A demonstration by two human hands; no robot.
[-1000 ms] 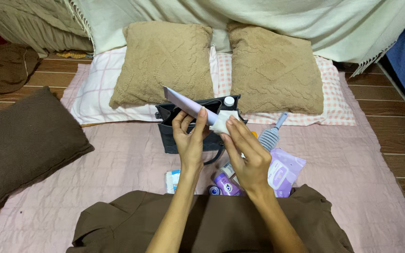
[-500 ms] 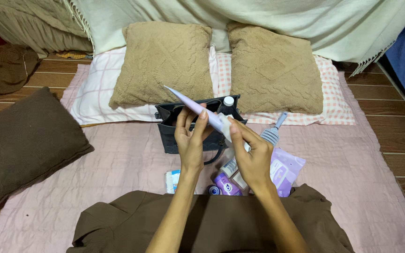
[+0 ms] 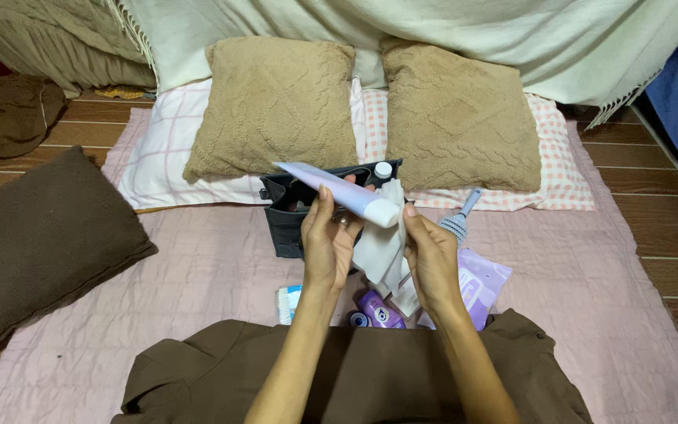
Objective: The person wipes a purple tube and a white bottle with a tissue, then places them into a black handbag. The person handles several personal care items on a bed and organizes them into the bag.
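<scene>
Since a moment ago our right hand (image 3: 433, 263) has slid its white cloth (image 3: 382, 243) down off the lavender tube (image 3: 339, 194), now gripped level by our left hand (image 3: 331, 239), cap toward 3 o'clock, above the dark bag (image 3: 284, 220).

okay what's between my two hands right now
In the head view, a white cloth hangs between the left hand and right hand; the lilac tube's capped end sits just above it.

lilac tube (image 3: 337, 191) in hands | purple wipes pack (image 3: 476, 286) right | purple bottle (image 3: 378, 308)
</scene>
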